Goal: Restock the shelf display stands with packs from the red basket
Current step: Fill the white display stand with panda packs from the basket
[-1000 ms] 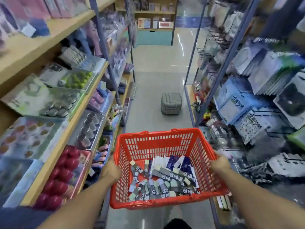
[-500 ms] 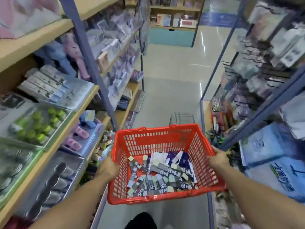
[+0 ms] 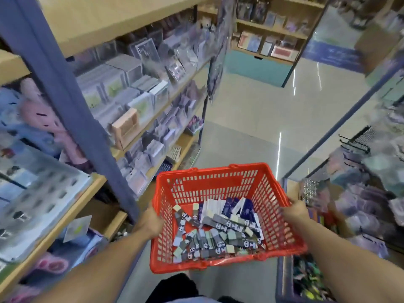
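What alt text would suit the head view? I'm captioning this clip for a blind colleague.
A person carries a red basket of small packs down a shop aisle, left hand and right hand each gripping a side rim. Stocked wooden shelves line the left; hooks with hanging goods line the right, blurred.

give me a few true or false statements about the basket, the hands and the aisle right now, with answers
1. Both hands hold the red basket by its side rims. True: the left hand grips the left rim and the right hand the right rim.
2. The basket is empty. False: packs lie across its bottom.
3. The basket rests on a shelf. False: it is carried in the air above the aisle floor.
4. Some packs show panda faces. True.
5. One hand is lifting out a pack. False: neither hand touches the packs.
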Motion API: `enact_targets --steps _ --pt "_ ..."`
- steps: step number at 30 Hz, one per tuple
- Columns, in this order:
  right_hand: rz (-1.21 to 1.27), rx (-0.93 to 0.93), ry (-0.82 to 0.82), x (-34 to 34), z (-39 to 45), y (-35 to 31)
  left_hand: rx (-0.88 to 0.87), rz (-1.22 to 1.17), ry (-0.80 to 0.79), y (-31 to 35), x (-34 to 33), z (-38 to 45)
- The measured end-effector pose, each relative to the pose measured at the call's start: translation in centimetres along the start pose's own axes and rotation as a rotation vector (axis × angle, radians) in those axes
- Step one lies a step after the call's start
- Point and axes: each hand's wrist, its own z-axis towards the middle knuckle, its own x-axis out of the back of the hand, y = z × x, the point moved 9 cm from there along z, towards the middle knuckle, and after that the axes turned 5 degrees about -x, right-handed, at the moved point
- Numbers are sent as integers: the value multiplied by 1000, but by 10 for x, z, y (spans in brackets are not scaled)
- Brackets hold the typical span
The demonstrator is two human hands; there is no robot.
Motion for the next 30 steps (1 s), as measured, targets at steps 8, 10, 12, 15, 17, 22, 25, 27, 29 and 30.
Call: enact_targets --steps 8,10,12,15,17,22,25,27,29,30 --pt "-107 54 -100 -22 117 -156 35 9 56 47 19 104" --pt "-132 64 -131 -37 153 -189 52 37 76 64 21 116" --pt "-171 97 -150 -54 188 -223 91 -5 71 60 11 140" --pt "-249 149 -206 -82 229 -268 164 -89 97 70 6 156" --pt "-277 167 -253 -100 248 -293 250 -131 110 67 -1 162" --pt "-408 272 -302 -133 284 -338 336 -179 146 78 -17 163" --pt "-448 324 -341 -147 289 -354 376 -283 219 76 -33 155" --pt "-450 334 -372 -156 298 -358 372 -393 250 66 -50 150" --pt "-455 350 -387 -164 311 -359 379 -456 255 56 -73 147" --pt "-471 365 -402 -168 314 -359 393 -486 267 58 -80 143"
